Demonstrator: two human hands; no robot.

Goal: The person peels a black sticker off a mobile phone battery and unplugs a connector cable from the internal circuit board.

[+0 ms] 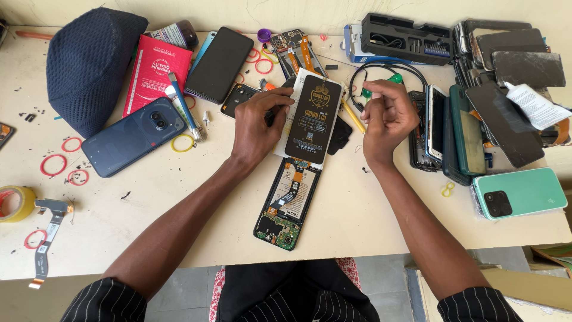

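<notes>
One opened black phone chassis with exposed green circuit board [288,206] lies nearest the table edge, its upper end under the black rectangular replacement battery with gold print [313,118]. The left hand [257,122] grips the battery's left edge, fingers curled. The right hand [387,113] is closed around a small green-handled tool [381,83], well apart from the battery. Judgement: keeping the battery squared over its bay, clear of the orange flex ribbon [296,173], is advisable. Beyond lies a black screwdriver bit case [405,39].

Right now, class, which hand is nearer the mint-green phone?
Right. The right hand is mid-table, left of the green phone; the left hand lies farther left, beyond the black battery.
</notes>
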